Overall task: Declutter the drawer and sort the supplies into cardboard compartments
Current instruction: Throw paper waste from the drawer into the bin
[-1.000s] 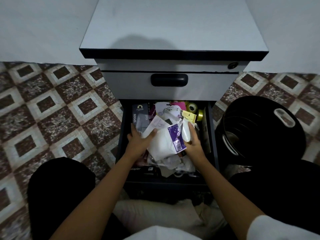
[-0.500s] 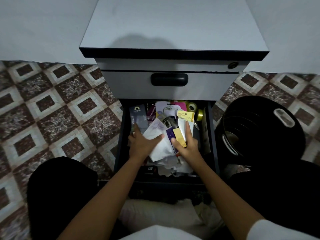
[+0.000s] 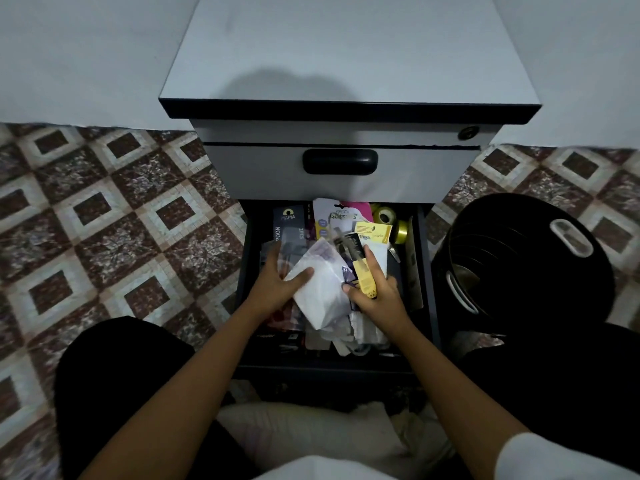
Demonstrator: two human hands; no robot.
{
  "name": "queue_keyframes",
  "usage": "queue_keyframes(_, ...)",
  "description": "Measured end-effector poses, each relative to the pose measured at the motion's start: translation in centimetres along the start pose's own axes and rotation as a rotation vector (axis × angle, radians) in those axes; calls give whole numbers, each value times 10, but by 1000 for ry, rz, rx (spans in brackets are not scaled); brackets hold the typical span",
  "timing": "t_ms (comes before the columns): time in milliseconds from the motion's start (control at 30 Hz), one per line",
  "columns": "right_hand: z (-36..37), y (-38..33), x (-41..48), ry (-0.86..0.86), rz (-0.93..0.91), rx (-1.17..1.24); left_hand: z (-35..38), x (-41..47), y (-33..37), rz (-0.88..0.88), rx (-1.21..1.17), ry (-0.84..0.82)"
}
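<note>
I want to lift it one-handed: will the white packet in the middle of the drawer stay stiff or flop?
Probably floppy: the white packet looks creased and crumpled under the left hand's thumb. Likely light: it looks thin, with nothing bulky showing inside. The yellow pack in the right hand looks stiffer.

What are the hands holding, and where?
The left hand pinches the white packet at its left edge; the right hand grips the narrow yellow packet near its lower end.
</note>
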State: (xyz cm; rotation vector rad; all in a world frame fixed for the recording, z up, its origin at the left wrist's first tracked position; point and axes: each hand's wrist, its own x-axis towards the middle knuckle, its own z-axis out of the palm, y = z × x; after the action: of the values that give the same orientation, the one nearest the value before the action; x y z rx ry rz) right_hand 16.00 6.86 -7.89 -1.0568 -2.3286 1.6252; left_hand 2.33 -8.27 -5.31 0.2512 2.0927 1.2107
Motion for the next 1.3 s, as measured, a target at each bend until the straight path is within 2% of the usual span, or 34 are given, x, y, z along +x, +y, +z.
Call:
queue_keyframes(200,1,-2,1,0,15,40,1,1,-3,51,-11,48)
queue_keyframes(400,-3,-2,-1,41,-36,36,16,-1,-10,10,125,157)
queue_keyframes(600,-1,-1,-1,67,-44,30,22,-3,-14,55,24,190)
queue_keyframes(867,-1,-2,0,50,-32,52,22,4,-17,-4,-121,190)
queue_keyframes(1033,-1,-1,1,41,-17,40,22,10,-21,-112,-89,170)
queue_keyframes(1300,-1,2,3,37,-18,42,20,4,-10,-84,-81,127)
